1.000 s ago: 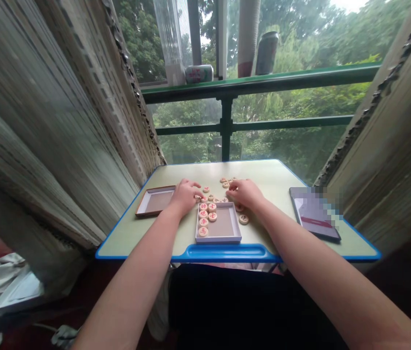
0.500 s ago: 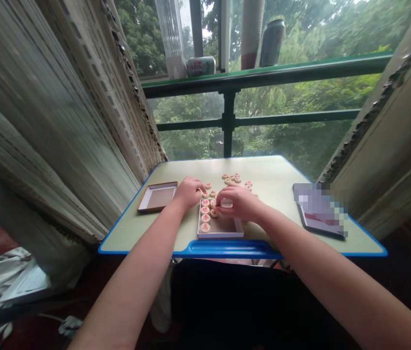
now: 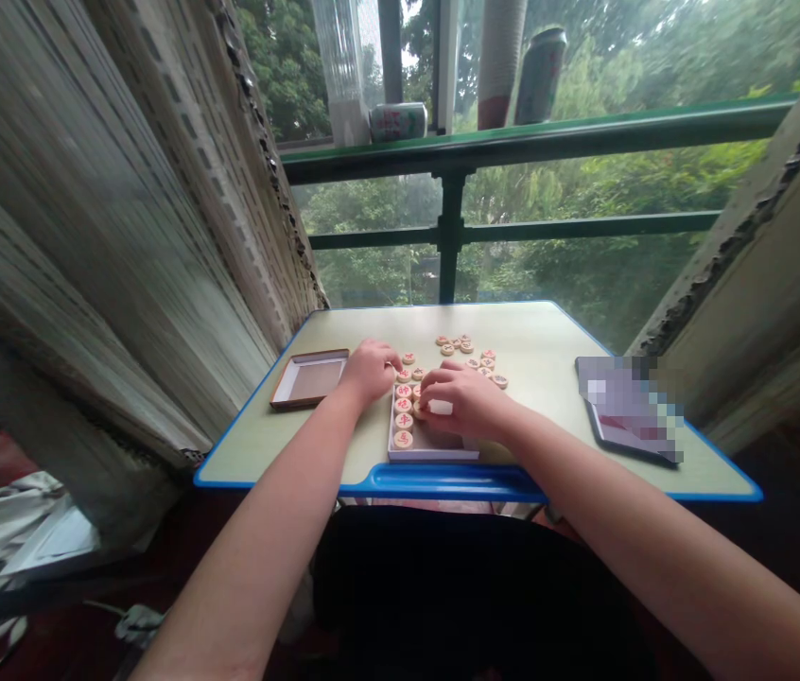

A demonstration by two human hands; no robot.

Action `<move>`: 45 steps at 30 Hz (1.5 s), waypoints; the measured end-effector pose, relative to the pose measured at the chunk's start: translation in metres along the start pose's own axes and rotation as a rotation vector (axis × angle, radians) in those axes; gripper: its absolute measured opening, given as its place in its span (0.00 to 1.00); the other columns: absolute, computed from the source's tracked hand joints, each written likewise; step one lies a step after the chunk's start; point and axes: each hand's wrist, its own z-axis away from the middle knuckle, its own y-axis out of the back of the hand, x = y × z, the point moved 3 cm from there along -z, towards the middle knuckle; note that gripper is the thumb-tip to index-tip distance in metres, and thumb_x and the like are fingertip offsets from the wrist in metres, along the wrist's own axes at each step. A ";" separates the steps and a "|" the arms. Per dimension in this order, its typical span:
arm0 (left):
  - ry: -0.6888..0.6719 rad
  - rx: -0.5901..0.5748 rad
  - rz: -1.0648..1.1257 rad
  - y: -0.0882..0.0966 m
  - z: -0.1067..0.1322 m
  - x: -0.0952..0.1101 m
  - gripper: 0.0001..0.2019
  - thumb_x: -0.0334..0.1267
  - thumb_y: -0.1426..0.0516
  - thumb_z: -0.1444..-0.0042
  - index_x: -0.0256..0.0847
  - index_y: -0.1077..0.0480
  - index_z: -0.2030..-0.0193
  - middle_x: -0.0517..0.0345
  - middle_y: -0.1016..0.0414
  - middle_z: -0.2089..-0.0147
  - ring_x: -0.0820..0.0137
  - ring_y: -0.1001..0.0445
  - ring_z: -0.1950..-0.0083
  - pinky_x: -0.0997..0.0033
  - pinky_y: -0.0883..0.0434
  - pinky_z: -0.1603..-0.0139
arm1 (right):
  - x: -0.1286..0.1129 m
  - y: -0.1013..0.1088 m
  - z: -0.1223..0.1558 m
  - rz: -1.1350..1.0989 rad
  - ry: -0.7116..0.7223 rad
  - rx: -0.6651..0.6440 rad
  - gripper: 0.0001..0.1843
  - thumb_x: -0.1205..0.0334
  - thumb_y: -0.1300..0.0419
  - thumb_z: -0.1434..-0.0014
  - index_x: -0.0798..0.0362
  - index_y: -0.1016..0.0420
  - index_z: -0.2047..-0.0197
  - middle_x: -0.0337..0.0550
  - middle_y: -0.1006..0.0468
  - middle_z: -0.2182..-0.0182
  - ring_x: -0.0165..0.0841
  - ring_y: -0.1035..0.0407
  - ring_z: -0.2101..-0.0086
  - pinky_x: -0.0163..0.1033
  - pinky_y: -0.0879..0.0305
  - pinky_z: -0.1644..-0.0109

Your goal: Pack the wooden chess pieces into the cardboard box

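Note:
A shallow white-walled box (image 3: 435,455) lies near the table's front edge. Round wooden Chinese chess pieces with red characters stand in a column along its left side, among them a near-corner piece (image 3: 404,440). My right hand (image 3: 467,395) reaches over the box, its thumb and fingertips closed on a chess piece (image 3: 419,410) in the second column. At the box's far left corner is my left hand (image 3: 370,369), fingers curled, the tips beside a red-marked piece (image 3: 404,375). Whether those tips grip anything is hidden.
Loose chess pieces (image 3: 466,347) are scattered beyond the box. The brown-edged box lid (image 3: 311,377) lies open side up at left. A dark tablet-like device (image 3: 627,416), partly blurred, lies at right. Cans, one standing (image 3: 540,78), are on the window ledge behind a green railing (image 3: 556,140).
My right hand has shifted slightly within the box, over the second column, uncovering some loose pieces behind it. My left hand stays at the corner. The whole view has shifted slightly.

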 end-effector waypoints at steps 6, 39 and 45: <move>-0.001 -0.010 0.002 -0.002 0.000 -0.002 0.15 0.24 0.50 0.58 0.41 0.24 0.76 0.56 0.24 0.69 0.65 0.32 0.60 0.66 0.33 0.55 | 0.005 -0.001 0.001 -0.035 -0.034 -0.001 0.05 0.62 0.40 0.47 0.52 0.23 0.70 0.46 0.25 0.66 0.33 0.38 0.66 0.38 0.40 0.61; -0.087 -0.104 0.086 -0.014 0.000 -0.005 0.16 0.24 0.49 0.56 0.42 0.21 0.72 0.58 0.21 0.66 0.66 0.29 0.60 0.67 0.32 0.53 | 0.010 -0.004 -0.001 -0.048 -0.141 -0.012 0.07 0.58 0.38 0.48 0.53 0.23 0.70 0.42 0.29 0.73 0.30 0.37 0.71 0.35 0.40 0.65; -0.059 -0.114 0.060 -0.010 0.001 -0.003 0.15 0.26 0.49 0.55 0.41 0.22 0.68 0.57 0.21 0.63 0.65 0.30 0.59 0.66 0.33 0.52 | 0.010 0.004 -0.001 -0.059 -0.177 -0.029 0.07 0.60 0.38 0.50 0.54 0.23 0.68 0.42 0.28 0.73 0.30 0.37 0.72 0.35 0.41 0.66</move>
